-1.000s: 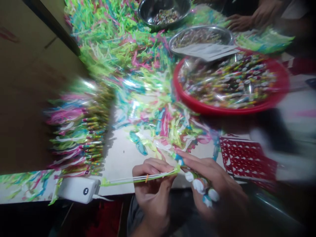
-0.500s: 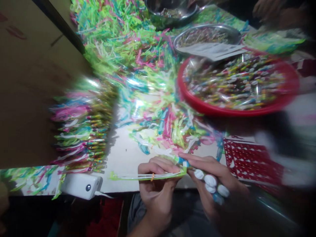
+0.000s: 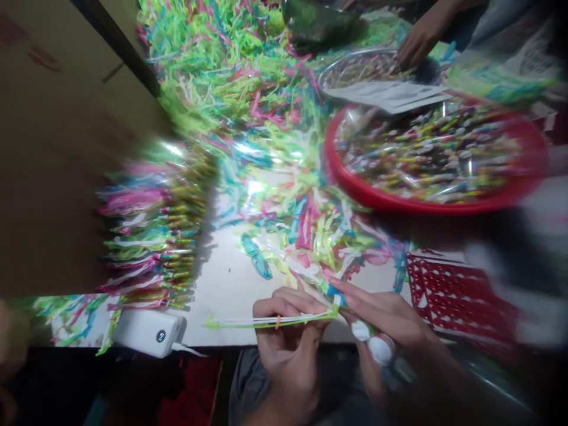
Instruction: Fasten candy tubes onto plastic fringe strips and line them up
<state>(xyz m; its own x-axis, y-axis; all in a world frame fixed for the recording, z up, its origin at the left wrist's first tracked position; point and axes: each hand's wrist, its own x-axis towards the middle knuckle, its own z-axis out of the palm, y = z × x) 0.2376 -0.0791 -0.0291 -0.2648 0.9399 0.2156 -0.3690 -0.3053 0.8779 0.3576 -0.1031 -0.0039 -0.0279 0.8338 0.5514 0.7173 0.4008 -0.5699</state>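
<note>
Co-worker's hand has reached over the steel bowl; left hand clenches a green strip, right hand grips wrapped sweets; strung row done, red basin still full

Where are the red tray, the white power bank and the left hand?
red tray (image 3: 346, 188), head view, on its rim
white power bank (image 3: 144, 332), head view, on its top face
left hand (image 3: 288, 343), head view, on its middle

Bare left hand sits low at centre, fingers curled closed. Bare right hand, dim and slightly blurred, lies just beside it, its index finger extended toward the left fingertips, its remaining curled fingers showing white coverings.
</note>
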